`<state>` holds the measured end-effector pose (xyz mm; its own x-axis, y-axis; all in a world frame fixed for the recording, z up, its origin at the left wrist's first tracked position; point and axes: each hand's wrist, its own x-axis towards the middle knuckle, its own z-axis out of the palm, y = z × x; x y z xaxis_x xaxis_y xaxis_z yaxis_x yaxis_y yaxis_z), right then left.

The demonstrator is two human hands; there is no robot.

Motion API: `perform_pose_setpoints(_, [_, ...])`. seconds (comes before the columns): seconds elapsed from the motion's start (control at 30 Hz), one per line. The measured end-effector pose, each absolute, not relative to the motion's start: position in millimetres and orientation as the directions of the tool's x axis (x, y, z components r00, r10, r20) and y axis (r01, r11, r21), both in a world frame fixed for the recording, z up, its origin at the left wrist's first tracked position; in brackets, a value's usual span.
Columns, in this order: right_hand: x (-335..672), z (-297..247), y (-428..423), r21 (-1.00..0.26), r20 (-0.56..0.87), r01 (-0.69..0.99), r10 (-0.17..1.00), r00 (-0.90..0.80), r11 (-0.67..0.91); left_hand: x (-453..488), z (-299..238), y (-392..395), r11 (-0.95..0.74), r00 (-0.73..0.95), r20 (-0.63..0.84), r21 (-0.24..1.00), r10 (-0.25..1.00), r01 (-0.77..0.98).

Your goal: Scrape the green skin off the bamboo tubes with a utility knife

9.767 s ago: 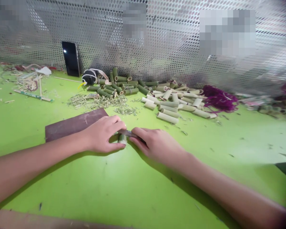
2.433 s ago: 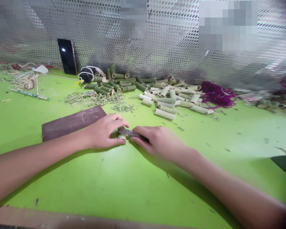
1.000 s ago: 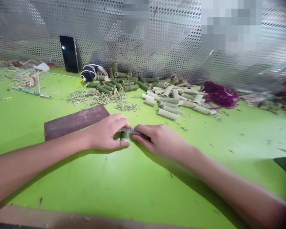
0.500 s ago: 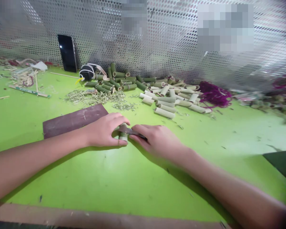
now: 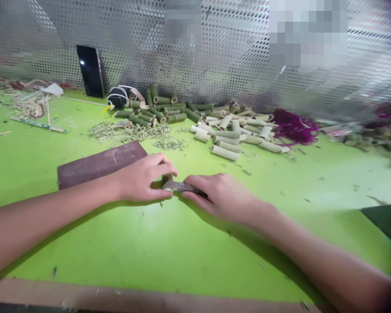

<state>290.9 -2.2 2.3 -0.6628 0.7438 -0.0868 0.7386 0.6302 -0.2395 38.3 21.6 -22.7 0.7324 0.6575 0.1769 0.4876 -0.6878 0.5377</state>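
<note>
The left hand [image 5: 140,178] is closed around a short green bamboo tube [image 5: 167,179], near the middle of the green worktop [image 5: 117,248]. The right hand [image 5: 218,195] grips a small metal blade [image 5: 180,187], and this blade lies against the tube. A dark brown sheet [image 5: 97,165] is just beside the left hand. Many cut bamboo tubes [image 5: 228,139] lie in a pile at upper middle, and a phone [image 5: 90,71] leans on the perforated metal screen [image 5: 133,43] at upper left.

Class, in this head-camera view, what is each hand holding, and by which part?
The left hand grips a short bamboo tube around its body; the right hand holds a small metal blade by its rear end, which is hidden inside the hand.
</note>
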Motion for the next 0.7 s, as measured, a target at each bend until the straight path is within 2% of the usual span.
perform_pose_setpoints(0.1, [287.3, 2.2, -1.5, -0.129, -0.031, 0.821, 0.825, -0.564, 0.556, 38.3, -23.8, 21.8, -0.66, 0.698, 0.175, 0.541, 0.695, 0.521])
perform_pose_setpoints(0.2, [281.9, 2.1, -0.4, -0.11, -0.012, 0.827, 0.831, -0.556, 0.551, 38.5, -24.2, 21.5, -0.663, 0.698, 0.176, 0.535, 0.694, 0.524])
perform_pose_setpoints(0.4, [275.8, 1.2, -2.0, -0.18, 0.013, 0.775, 0.79, -0.614, 0.605, 38.9, -23.2, 21.0, -0.679, 0.707, 0.187, 0.519, 0.682, 0.519])
perform_pose_setpoints(0.7, [285.4, 3.9, 0.2, -0.306, -0.075, 0.714, 0.732, -0.677, 0.63, 38.4, -20.2, 20.3, -0.725, 0.758, 0.195, 0.508, 0.623, 0.465])
